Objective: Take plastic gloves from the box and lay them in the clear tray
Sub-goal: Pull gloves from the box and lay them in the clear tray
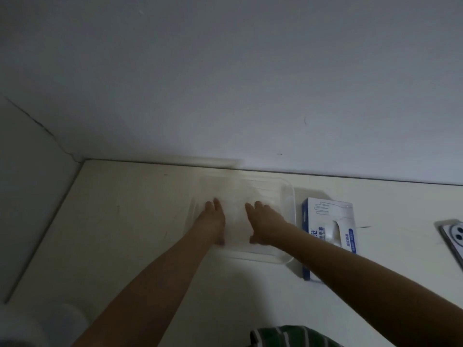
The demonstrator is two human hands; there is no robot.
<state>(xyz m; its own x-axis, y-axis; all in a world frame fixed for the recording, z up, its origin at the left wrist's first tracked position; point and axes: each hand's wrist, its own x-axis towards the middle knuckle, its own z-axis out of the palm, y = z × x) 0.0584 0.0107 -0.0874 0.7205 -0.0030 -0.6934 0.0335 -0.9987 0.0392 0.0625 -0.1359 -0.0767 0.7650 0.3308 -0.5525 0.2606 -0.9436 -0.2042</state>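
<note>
Can't separate plastic gloves from the clear tray point(290, 211) floor; only a pale haze visible between the hands, presumably film lying flat there. Tray sitting on desk point(125, 221), close to the back wall.

Left hand point(213, 221) and right hand point(265, 226) both inside tray, palms down, fingers stretched out, gripping nothing visible.

Reads as the lay-and-flatten step. To do well:
- Press lightly, sweep from centre out toward tray walls.
- Expect cling to skin; lift palms straight up, one at a time, the other pinning.
- Avoid shoving tray sideways into box point(328, 229), just beside its right wall.

Box opening facing up, in easy right-hand reach for the next pull. Phone point(453, 236) at far right, well apart.
</note>
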